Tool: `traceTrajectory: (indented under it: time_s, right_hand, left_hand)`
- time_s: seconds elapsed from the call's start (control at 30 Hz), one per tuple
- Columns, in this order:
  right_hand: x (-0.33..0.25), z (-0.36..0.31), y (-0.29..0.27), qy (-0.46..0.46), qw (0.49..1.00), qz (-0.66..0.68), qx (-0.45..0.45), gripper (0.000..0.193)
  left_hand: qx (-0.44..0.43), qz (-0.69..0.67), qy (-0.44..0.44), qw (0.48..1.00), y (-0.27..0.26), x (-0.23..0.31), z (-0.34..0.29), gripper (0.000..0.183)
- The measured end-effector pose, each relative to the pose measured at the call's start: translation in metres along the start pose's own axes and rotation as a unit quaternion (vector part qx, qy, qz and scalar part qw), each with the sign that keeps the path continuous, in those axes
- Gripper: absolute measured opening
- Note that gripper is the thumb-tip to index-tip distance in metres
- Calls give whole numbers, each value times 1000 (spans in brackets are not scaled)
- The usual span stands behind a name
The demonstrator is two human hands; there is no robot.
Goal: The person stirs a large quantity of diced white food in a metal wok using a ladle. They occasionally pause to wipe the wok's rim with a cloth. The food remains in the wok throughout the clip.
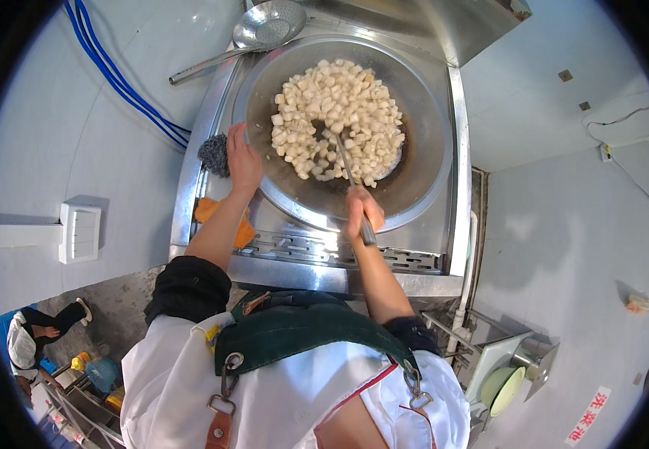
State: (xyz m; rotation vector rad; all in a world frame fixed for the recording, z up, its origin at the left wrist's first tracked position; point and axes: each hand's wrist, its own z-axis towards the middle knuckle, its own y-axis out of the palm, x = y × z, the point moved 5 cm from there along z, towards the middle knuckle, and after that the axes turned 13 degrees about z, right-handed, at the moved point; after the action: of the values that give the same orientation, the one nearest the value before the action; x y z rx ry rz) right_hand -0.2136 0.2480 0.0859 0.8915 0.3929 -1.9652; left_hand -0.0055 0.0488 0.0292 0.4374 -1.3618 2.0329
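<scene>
Big wok [414, 161] sits sunk in the steel stove [455, 224], loaded with pale cubes [337, 112] piled toward its far side; the near half is bare dark metal. My right hand [360, 213] is closed around the spatula [347, 168] handle, blade in the pile. My left hand [244, 161] lies flat and open on the wok's left rim, beside a scouring pad [214, 153]. A skimmer [264, 30] rests at the far edge.
</scene>
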Motion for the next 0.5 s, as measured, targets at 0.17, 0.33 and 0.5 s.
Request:
traceTrajectory:
  time_s: [0.17, 0.33, 0.5]
  right_hand:
    - [13, 42, 5, 20, 989, -145, -12, 16]
    - [-21, 123, -59, 27, 947, 222, 230, 39]
    - [-72, 190, -119, -46, 928, 176, 326, 40]
  left_hand:
    - [-5, -7, -5, 1000, -3, 1, 3, 49]
    - [6, -6, -13, 1000, -5, 5, 3, 50]
    - [2, -12, -14, 1000, -6, 3, 2, 50]
